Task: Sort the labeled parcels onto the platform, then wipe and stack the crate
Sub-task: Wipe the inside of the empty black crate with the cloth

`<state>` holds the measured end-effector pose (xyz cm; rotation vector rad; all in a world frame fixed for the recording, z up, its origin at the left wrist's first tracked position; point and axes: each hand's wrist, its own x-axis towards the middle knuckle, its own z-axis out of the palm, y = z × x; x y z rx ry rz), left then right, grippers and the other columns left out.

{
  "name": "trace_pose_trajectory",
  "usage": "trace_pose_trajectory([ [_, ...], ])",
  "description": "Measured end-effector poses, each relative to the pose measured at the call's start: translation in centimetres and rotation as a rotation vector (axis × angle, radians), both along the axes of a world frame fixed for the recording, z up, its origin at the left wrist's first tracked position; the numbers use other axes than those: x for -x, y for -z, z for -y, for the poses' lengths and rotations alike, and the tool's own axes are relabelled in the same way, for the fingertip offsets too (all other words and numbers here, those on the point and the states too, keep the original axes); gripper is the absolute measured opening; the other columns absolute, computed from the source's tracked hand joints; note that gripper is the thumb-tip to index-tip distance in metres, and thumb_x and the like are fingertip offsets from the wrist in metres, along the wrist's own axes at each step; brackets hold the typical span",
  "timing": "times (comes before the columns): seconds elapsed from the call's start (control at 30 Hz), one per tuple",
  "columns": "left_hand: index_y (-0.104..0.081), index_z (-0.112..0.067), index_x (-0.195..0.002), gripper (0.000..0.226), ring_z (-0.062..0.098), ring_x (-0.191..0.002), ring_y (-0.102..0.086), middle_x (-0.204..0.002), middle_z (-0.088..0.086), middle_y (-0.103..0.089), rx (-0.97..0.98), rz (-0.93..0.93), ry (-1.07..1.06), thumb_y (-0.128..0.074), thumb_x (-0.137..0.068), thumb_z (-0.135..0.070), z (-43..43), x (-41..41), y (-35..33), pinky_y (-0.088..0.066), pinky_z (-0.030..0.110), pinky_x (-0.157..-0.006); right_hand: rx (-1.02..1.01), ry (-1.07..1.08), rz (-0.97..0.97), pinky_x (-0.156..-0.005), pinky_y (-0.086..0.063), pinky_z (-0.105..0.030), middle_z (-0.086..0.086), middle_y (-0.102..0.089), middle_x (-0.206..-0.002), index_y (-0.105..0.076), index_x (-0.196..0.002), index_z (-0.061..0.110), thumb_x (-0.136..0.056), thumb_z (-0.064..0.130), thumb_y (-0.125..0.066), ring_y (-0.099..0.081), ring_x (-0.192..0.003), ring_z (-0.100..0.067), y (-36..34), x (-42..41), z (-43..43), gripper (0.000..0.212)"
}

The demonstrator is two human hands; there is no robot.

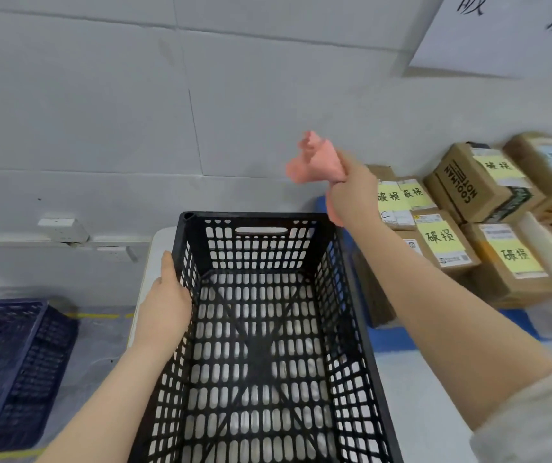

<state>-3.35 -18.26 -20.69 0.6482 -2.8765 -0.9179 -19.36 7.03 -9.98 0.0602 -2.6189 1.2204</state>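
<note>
A black perforated plastic crate [188, 228] stands empty in front of me on a white table [157, 242]. My left hand [168, 302] grips the crate's left rim, fingers curled over the edge. My right hand [351, 192] is raised above the crate's far right corner and holds a crumpled pink cloth [314, 162]. To the right, several brown cardboard parcels [488, 185] with yellow handwritten labels lie packed together on a blue platform [391, 339].
Dark blue crates [11, 349] are stacked on the floor at the lower left. A grey wall runs close behind the table, with a white box [62, 228] mounted on it. A white sign [501, 31] hangs at the upper right.
</note>
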Motion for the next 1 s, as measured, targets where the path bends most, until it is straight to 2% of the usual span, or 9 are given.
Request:
trace_pose_trajectory([
  [0.1,0.009,-0.027,-0.151,0.082,0.026,-0.067,-0.050,-0.091,0.015,-0.054,-0.031,0.040,0.070,-0.043,-0.091,-0.005,0.3,-0.8,-0.5,-0.038,0.037,-0.063,-0.287,-0.115,0.095,-0.100,-0.043,-0.033,-0.005,-0.057,-0.129,-0.051,-0.135,0.022,-0.084,-0.004,-0.042,-0.053,-0.118,-0.025,1.6,0.7,-2.5,0.058],
  [0.23,0.014,-0.040,-0.148,0.086,0.027,-0.060,-0.051,-0.077,0.009,-0.049,0.048,0.105,0.125,-0.043,-0.091,-0.009,0.5,-4.9,-0.4,-0.041,0.038,-0.058,-0.648,-0.241,0.374,-0.102,-0.042,-0.042,-0.012,-0.045,-0.142,-0.046,-0.138,0.025,-0.088,-0.003,-0.040,-0.047,-0.125,-0.034,4.9,-0.8,-2.4,0.057],
  [0.37,0.013,-0.045,-0.146,0.084,0.030,-0.058,-0.051,-0.068,0.012,-0.053,0.093,0.062,0.029,-0.040,-0.092,-0.009,0.7,-6.4,0.1,-0.041,0.039,-0.057,-0.631,-0.338,0.375,-0.109,-0.031,-0.037,-0.002,-0.022,-0.158,-0.029,-0.149,0.027,-0.086,-0.012,-0.031,-0.026,-0.140,-0.031,4.4,-1.5,-2.1,0.074],
  [0.6,0.007,-0.040,-0.149,0.077,0.033,-0.066,-0.051,-0.074,0.013,-0.053,0.133,0.084,-0.019,-0.038,-0.094,-0.010,0.6,-5.9,0.4,-0.040,0.042,-0.060,-0.831,-0.394,0.372,-0.080,-0.039,-0.033,-0.012,-0.032,-0.145,-0.028,-0.147,0.017,-0.090,-0.006,-0.039,-0.045,-0.118,-0.033,3.1,-5.0,-2.5,0.062],
  [0.67,0.005,-0.038,-0.150,0.076,0.032,-0.066,-0.050,-0.073,0.012,-0.052,0.147,0.093,-0.013,-0.037,-0.094,-0.009,0.5,-5.8,0.3,-0.039,0.041,-0.060,-0.800,-0.429,0.391,-0.096,-0.039,-0.035,-0.006,-0.032,-0.149,-0.029,-0.149,0.025,-0.096,0.007,-0.041,-0.041,-0.127,-0.030,4.3,-7.2,-3.7,0.057],
  [0.73,0.004,-0.037,-0.150,0.076,0.032,-0.065,-0.050,-0.072,0.011,-0.052,0.145,0.093,-0.003,-0.038,-0.093,-0.010,0.5,-5.8,0.3,-0.038,0.040,-0.060,-0.782,-0.489,0.337,-0.113,-0.028,-0.034,0.002,-0.022,-0.157,-0.029,-0.149,0.026,-0.089,-0.005,-0.040,-0.031,-0.140,-0.027,5.3,-10.0,-5.1,0.069],
  [0.8,0.004,-0.036,-0.150,0.077,0.032,-0.064,-0.051,-0.072,0.012,-0.052,0.140,0.090,0.012,-0.039,-0.093,-0.009,0.5,-5.9,0.1,-0.040,0.041,-0.060,-0.721,-0.509,0.312,-0.116,-0.027,-0.035,0.013,-0.013,-0.158,-0.028,-0.149,0.028,-0.080,-0.016,-0.040,-0.031,-0.140,-0.025,5.7,-14.0,-6.7,0.083],
  [0.9,0.004,-0.034,-0.151,0.076,0.029,-0.062,-0.049,-0.071,0.011,-0.052,0.138,0.088,0.025,-0.039,-0.093,-0.009,0.4,-6.1,-0.2,-0.038,0.039,-0.058,-0.597,-0.635,0.229,-0.115,-0.028,-0.030,0.036,-0.006,-0.147,-0.035,-0.146,0.031,-0.076,-0.019,-0.046,-0.019,-0.142,-0.004,5.8,-21.3,-10.3,0.086],
  [1.0,0.003,-0.034,-0.151,0.075,0.031,-0.066,-0.048,-0.074,0.012,-0.051,0.156,0.097,0.021,-0.039,-0.093,-0.010,0.3,-6.1,-0.4,-0.036,0.041,-0.062,-0.575,-0.741,0.257,-0.115,-0.020,-0.017,0.033,-0.016,-0.150,-0.041,-0.143,0.033,-0.072,-0.017,-0.050,-0.014,-0.140,0.010,8.4,-28.2,-14.0,0.087],
])
